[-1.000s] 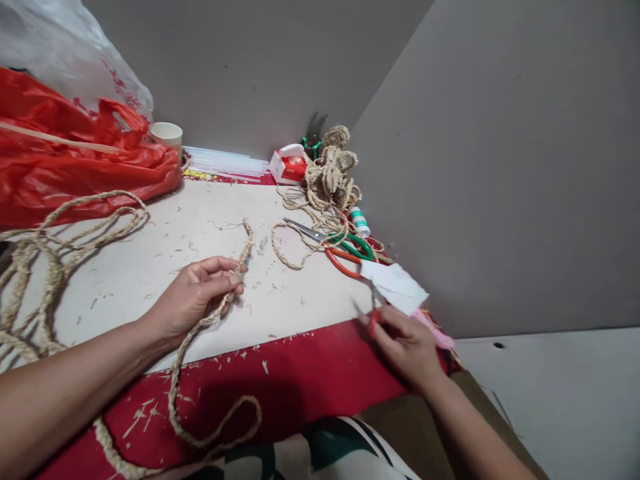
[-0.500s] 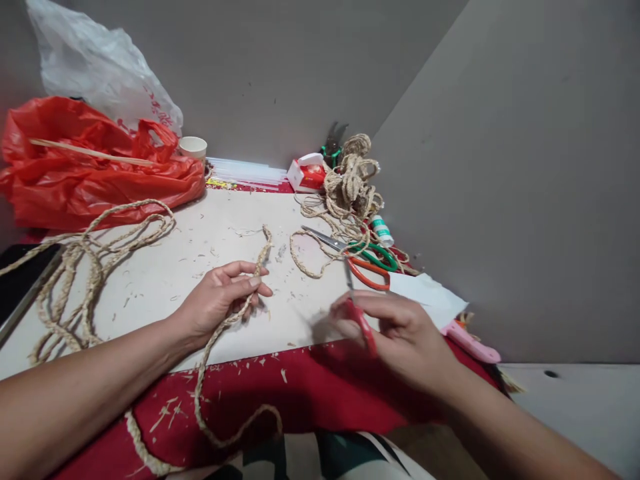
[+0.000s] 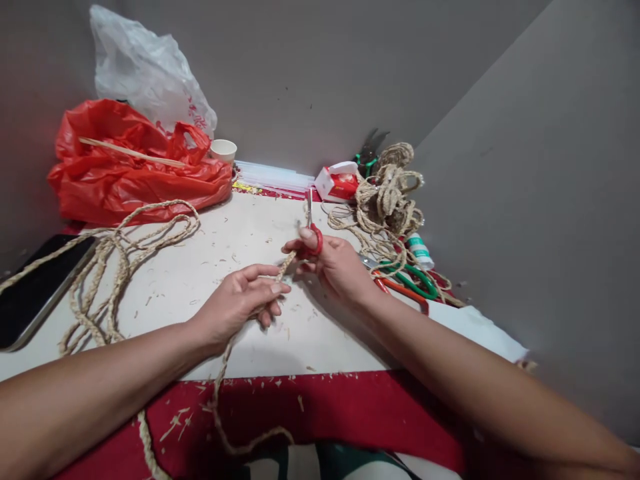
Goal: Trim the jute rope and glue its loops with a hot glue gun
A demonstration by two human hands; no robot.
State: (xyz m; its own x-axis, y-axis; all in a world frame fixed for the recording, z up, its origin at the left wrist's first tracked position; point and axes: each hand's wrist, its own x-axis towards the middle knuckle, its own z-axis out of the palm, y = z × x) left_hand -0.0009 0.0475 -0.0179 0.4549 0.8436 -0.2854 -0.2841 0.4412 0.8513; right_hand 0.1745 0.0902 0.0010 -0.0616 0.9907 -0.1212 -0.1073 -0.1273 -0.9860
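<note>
A grey wall (image 3: 280, 87) stands behind the bench (image 3: 175, 300), whose top is white, with red cloth (image 3: 350, 407) along the near edge. At the far left lies a crumpled red bag (image 3: 135, 183), and a whitish plastic bag (image 3: 150, 73) rises behind it. A loose coil of rope (image 3: 123, 267) spreads in front of the red bag, just beside a black phone (image 3: 35, 287). On the far right, a heap of rope (image 3: 387, 193) sits against the wall.

Near the middle, the left hand (image 3: 250, 297) has its thumb and fingers closed on a braided rope (image 3: 287, 265); the rope passes up toward the right hand (image 3: 335, 267) and hangs down over the red cloth toward the lap. The right hand is clamped on small scissors (image 3: 316, 239), blades pointing away from the person; I cannot tell whether its fingers also grip the rope.

Large scissors (image 3: 427, 283) with green and orange handles lie beyond the right forearm, near white paper (image 3: 480, 327). A red and white box (image 3: 340, 181) and a paper cup (image 3: 223, 149) stand at the back; tiny scraps (image 3: 177, 421) dot the cloth.
</note>
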